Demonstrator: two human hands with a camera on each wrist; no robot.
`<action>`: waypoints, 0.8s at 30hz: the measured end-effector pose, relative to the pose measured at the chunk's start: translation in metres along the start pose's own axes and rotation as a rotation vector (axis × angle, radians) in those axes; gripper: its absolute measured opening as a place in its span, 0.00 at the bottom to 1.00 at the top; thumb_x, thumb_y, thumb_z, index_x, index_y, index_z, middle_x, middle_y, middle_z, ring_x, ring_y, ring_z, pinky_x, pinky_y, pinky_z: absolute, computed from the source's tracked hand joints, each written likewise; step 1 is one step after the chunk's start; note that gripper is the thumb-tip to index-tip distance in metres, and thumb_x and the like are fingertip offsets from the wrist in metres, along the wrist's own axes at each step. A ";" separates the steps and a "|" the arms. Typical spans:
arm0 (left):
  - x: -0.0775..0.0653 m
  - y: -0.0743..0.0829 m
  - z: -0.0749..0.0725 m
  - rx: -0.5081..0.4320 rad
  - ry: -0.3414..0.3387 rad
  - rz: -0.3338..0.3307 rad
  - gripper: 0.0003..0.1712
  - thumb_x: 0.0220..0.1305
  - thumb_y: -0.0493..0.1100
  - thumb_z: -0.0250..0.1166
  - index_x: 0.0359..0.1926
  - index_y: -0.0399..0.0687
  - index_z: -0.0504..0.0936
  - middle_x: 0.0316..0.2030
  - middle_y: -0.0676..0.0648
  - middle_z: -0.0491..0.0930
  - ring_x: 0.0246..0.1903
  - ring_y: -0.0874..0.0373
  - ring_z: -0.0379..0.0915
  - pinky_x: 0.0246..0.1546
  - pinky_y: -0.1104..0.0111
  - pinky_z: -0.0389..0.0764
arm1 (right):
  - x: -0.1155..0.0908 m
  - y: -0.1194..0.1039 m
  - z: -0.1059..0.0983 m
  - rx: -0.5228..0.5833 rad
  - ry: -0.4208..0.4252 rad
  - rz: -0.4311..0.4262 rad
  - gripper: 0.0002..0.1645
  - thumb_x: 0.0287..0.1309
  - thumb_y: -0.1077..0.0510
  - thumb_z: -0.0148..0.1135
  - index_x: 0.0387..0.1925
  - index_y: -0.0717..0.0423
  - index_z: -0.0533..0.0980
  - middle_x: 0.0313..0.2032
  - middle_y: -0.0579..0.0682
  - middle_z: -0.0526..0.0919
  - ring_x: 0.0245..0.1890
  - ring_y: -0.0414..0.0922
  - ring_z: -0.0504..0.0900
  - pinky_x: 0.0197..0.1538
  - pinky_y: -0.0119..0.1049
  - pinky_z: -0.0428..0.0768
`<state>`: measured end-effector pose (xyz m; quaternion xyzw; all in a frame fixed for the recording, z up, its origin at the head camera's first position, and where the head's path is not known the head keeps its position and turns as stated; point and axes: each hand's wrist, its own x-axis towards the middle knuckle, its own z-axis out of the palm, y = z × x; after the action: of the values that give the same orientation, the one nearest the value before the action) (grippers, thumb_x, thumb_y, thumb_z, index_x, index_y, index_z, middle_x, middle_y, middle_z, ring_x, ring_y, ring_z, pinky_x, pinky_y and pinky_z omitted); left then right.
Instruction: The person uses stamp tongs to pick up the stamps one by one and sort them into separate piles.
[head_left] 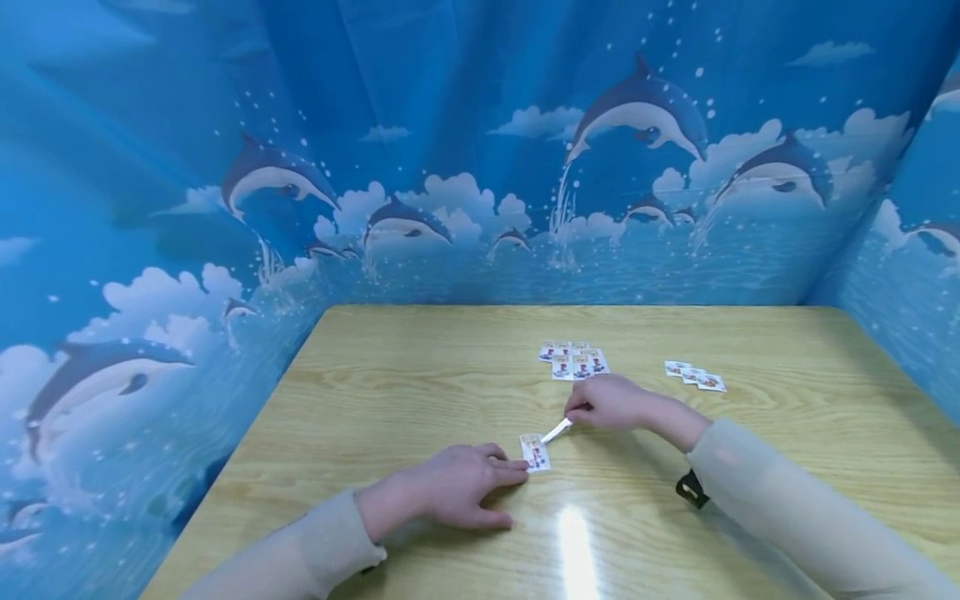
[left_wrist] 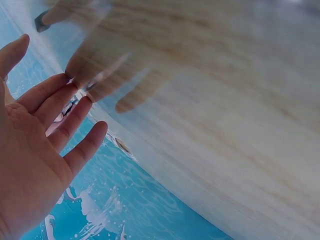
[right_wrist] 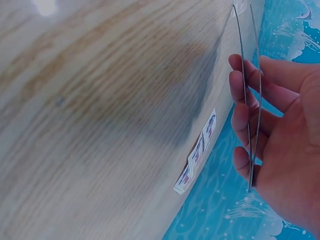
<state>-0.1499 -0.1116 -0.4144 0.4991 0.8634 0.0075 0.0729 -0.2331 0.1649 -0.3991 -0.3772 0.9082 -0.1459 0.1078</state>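
Observation:
In the head view my right hand point(head_left: 609, 402) holds a pair of metal tweezers point(head_left: 557, 430), whose tips reach the upper right part of a small printed card point(head_left: 536, 454). The right wrist view shows both tweezer arms point(right_wrist: 254, 100) standing apart, held between the thumb and fingers of my right hand point(right_wrist: 285, 107). My left hand point(head_left: 461, 485) lies low over the table, its fingertips touching the card's lower left edge. Seen in the left wrist view, the fingers of my left hand point(left_wrist: 45, 135) are spread and nearly straight. Whether the tips pinch the card cannot be told.
Several similar cards point(head_left: 574, 360) lie grouped beyond my right hand. Another short overlapping row of cards point(head_left: 695, 376) lies farther right. The wood-grain table point(head_left: 420, 367) reflects a bright light near its front. A blue dolphin-print curtain point(head_left: 465, 167) borders the back and sides.

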 end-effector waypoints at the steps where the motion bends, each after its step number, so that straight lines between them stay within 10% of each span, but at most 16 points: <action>1: 0.000 0.000 0.000 0.005 0.003 0.003 0.37 0.64 0.66 0.58 0.67 0.52 0.70 0.66 0.56 0.68 0.58 0.59 0.69 0.53 0.66 0.76 | 0.000 0.000 0.000 0.013 -0.003 0.009 0.06 0.63 0.57 0.62 0.35 0.49 0.85 0.26 0.35 0.75 0.27 0.33 0.72 0.35 0.33 0.75; 24: 0.002 -0.009 -0.007 -0.115 -0.045 -0.114 0.40 0.65 0.67 0.56 0.70 0.52 0.66 0.70 0.51 0.62 0.63 0.55 0.65 0.60 0.62 0.71 | -0.002 -0.004 -0.002 0.089 -0.032 0.036 0.06 0.62 0.55 0.64 0.37 0.49 0.85 0.29 0.35 0.77 0.28 0.33 0.74 0.35 0.32 0.77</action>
<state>-0.1593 -0.1137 -0.4084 0.4442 0.8867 0.0416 0.1212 -0.2296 0.1644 -0.3959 -0.3580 0.9056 -0.1782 0.1415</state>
